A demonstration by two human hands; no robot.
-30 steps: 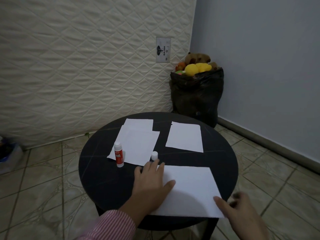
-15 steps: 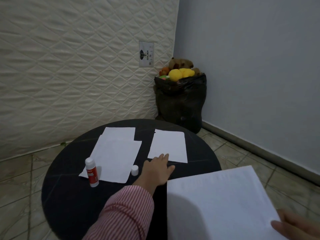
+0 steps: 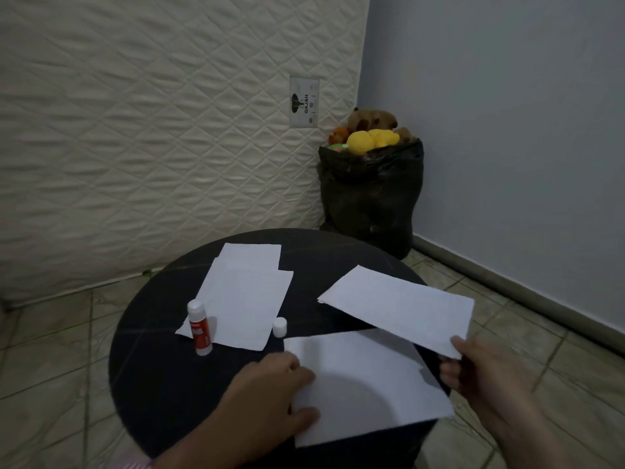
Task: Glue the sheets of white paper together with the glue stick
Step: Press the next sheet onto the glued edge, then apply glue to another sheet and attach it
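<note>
On the round black table (image 3: 152, 377) a white sheet (image 3: 365, 384) lies at the near edge. My left hand (image 3: 267, 394) holds its left edge, thumb on top. My right hand (image 3: 487, 377) pinches the corner of a second white sheet (image 3: 399, 306) and keeps it lifted and tilted over the table's right side. A red-and-white glue stick (image 3: 199, 328) stands upright at the left. Its small white cap (image 3: 280, 326) stands apart on the table. Overlapping white sheets (image 3: 243, 296) lie between the two.
A quilted mattress (image 3: 152, 130) leans against the wall behind the table. A black bag (image 3: 370, 198) full of soft toys sits in the corner on the tiled floor (image 3: 50, 350). A grey wall (image 3: 507, 113) runs along the right.
My left hand has drawn the far right sheet to the table's near edge. My right hand has swung its lifted sheet back over the table's right side. The camera has shifted.
</note>
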